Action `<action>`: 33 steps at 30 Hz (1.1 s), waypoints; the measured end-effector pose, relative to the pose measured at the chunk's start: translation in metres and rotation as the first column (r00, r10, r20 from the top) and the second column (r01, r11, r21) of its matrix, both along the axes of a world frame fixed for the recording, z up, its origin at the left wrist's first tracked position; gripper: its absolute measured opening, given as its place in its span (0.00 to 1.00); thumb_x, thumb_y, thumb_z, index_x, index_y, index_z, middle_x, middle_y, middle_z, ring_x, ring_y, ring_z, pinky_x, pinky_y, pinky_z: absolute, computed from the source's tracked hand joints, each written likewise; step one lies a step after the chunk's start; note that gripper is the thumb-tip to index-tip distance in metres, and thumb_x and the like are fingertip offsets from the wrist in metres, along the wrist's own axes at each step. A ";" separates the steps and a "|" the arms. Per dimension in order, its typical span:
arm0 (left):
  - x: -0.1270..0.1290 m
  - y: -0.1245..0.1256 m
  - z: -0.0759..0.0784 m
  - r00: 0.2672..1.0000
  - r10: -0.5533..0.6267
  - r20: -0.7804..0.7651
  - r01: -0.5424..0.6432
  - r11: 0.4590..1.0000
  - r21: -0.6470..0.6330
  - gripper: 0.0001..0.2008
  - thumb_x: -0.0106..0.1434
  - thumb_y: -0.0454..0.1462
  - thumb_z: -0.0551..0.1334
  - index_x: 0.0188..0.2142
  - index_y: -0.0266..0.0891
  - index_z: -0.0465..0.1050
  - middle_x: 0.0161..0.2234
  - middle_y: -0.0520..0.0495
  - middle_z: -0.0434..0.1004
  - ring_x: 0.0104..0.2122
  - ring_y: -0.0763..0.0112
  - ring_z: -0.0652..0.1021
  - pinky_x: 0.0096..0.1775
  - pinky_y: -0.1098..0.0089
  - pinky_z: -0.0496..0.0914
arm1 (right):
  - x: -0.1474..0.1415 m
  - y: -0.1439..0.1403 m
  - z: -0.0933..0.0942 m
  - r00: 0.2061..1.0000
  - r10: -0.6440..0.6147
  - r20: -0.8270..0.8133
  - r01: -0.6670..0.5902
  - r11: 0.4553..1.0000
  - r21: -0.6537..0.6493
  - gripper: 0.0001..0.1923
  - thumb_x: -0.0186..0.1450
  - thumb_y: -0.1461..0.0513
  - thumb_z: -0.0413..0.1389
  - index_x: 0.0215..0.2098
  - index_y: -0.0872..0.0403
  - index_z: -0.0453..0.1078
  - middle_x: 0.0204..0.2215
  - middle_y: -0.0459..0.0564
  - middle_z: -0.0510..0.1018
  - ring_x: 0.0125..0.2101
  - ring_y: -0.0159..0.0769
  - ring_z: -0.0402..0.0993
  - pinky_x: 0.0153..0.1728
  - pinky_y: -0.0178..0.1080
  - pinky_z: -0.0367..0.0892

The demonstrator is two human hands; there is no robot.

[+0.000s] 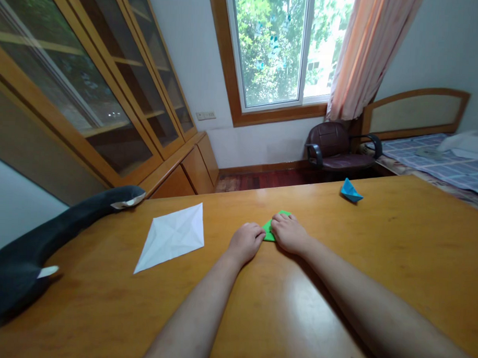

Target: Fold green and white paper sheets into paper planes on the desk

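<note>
A small piece of folded green paper (267, 235) lies on the wooden table, partly covered by my hands. My left hand (246, 243) has its fingers curled and closes on the paper's left corner. From the right, my right hand (287, 233) rests over the paper with bent fingers pressed against it. The paper's upper edge shows just past those fingers, and its middle is hidden. To the left lies a creased white paper sheet (174, 237), spread flat. A blue folded paper boat (350, 191) sits near the table's far right edge.
The wooden table (112, 310) spans the foreground. Along its left side is a long, dark, curved object (76, 223) with pale patches. Beyond the far edge are a glass-door cabinet (141, 66), a brown armchair (338, 143) and a bed (428, 154) under a window.
</note>
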State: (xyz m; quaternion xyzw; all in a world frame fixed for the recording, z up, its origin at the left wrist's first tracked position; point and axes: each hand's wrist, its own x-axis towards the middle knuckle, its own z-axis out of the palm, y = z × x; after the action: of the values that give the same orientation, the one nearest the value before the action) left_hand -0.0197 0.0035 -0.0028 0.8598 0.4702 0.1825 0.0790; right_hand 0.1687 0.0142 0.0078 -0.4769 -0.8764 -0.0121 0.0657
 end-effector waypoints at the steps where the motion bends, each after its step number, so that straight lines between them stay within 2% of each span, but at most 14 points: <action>1: 0.000 0.000 0.000 1.000 0.006 -0.004 -0.006 1.000 0.001 0.11 0.67 0.37 0.55 0.33 0.40 0.76 0.33 0.47 0.76 0.36 0.67 0.73 0.40 0.68 0.66 | 0.000 0.000 0.000 1.000 -0.002 0.001 0.002 1.000 -0.002 0.14 0.70 0.61 0.44 0.39 0.55 0.71 0.43 0.56 0.74 0.44 0.43 0.66 0.44 0.42 0.54; 24: 0.002 -0.001 0.001 0.997 0.059 -0.040 -0.060 0.998 0.000 0.11 0.66 0.37 0.56 0.31 0.39 0.77 0.32 0.45 0.76 0.35 0.65 0.73 0.40 0.67 0.66 | -0.002 0.002 -0.004 0.998 -0.061 -0.030 0.060 0.998 -0.032 0.14 0.71 0.61 0.43 0.39 0.55 0.70 0.43 0.55 0.74 0.45 0.42 0.66 0.47 0.42 0.55; 33: -0.017 -0.001 0.006 0.995 0.092 -0.043 -0.095 0.994 -0.052 0.12 0.66 0.38 0.56 0.33 0.41 0.78 0.33 0.47 0.78 0.34 0.66 0.75 0.36 0.69 0.66 | -0.002 0.005 -0.008 0.997 -0.060 -0.046 0.058 0.998 -0.040 0.14 0.71 0.61 0.44 0.39 0.55 0.70 0.44 0.55 0.74 0.46 0.42 0.66 0.47 0.42 0.55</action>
State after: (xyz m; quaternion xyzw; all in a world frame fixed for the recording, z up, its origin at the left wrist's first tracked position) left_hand -0.0370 0.0023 0.0032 0.8380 0.5162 0.1557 0.0837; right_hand 0.1671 0.0192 0.0001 -0.5039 -0.8602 0.0140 0.0766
